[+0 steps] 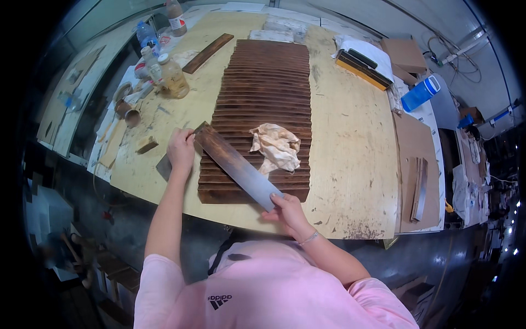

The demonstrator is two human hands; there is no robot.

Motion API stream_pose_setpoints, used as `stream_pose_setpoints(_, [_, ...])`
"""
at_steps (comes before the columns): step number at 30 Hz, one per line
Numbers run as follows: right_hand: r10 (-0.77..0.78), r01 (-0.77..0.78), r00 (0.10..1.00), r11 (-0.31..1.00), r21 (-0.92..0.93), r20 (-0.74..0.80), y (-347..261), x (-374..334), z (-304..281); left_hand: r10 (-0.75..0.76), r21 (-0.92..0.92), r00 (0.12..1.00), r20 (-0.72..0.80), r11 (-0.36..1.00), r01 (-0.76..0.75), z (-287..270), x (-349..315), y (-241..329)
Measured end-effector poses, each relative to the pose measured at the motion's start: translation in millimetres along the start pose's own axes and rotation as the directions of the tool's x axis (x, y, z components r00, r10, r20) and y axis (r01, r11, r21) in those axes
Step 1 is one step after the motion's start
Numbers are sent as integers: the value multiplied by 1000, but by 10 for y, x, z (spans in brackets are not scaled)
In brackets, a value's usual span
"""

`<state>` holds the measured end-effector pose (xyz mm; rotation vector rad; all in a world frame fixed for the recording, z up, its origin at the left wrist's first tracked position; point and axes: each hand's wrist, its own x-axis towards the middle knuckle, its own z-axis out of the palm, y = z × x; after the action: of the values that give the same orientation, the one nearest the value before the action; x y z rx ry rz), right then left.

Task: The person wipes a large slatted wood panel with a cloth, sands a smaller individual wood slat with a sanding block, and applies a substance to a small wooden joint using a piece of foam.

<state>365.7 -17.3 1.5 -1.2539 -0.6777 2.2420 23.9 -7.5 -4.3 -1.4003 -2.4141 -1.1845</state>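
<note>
Slanting across the near part of the row, a dark brown wooden board (233, 163) has a pale sheen toward its lower right end. My left hand (182, 148) grips its upper left end. At the other end my right hand (287, 213) pinches the board, thumb on top. Beneath lies a long row of dark brown wooden slats (267, 82), packed side by side. A crumpled, brown-stained white rag (276, 147) rests on them, just beyond the board. Partly hidden by my left hand and forearm is a flat grey piece (164, 168), whose kind I cannot make out.
Left on the worktable (350, 164) are a jar of yellowish liquid (173, 78), several bottles, a small wood block (146, 145) and a single brown board (208, 53). Right stand a blue water bottle (421, 94), a black-and-yellow box (362, 70) and cardboard (419, 131) with narrow strips (419, 189).
</note>
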Motion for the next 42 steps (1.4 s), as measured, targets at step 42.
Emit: stream_pose_setpoints(42, [109,-108,994,992,60,-9,-95,94,95,318,-317,933,169,914,-254,-184,-1618,1386])
